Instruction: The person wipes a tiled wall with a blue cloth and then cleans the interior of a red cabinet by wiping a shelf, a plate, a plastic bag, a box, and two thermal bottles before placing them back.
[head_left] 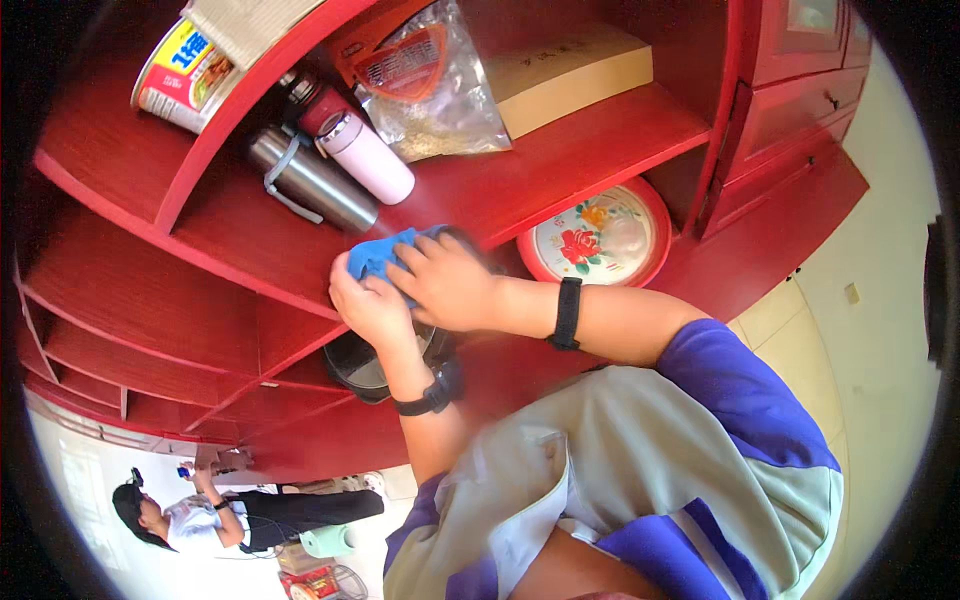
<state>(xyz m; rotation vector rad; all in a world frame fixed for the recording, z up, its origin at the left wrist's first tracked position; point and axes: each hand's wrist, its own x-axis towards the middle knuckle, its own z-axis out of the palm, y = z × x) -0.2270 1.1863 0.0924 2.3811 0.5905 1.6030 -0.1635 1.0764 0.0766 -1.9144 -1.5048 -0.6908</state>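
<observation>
Both my hands are closed together on a bunched blue cloth point(372, 258), held in front of the red shelf edge. My left hand point(368, 308) grips it from the left, its fingers curled around the side. Over the cloth's right part lie the bent fingers of my right hand point(452, 285). Something dark shows behind the right hand; most of it is hidden, so I cannot tell its kind. Below my hands, a round black pot or pan point(358, 362) with a shiny inside or lid sits in the lower compartment, partly covered by my left forearm.
A steel flask point(318, 182), a pink bottle point(368, 160), a clear bag point(425, 90) and a tan box point(570, 75) stand on the shelf above. A floral tray point(597, 238) leans below. An instant noodle tub point(185, 75) is upper left. Another person point(215, 515) stands lower left.
</observation>
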